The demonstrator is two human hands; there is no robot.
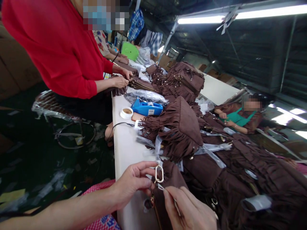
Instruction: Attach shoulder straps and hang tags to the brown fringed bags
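Head view: the left hand's (134, 179) fingers grasp a metal ring (163, 174) over the surface (127, 145); just below the ring, the right hand's (189, 207) fingers pinch a pale strip (161, 187). Steadying the ring should ease threading.

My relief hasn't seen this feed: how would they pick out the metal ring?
At the near end of the white table, the left hand and right hand are close together over brown fabric. The ring stands upright against the left hand, just above the pale strip the right hand pinches. It is a long, open, gold-toned loop, shiny against the matte fabric.
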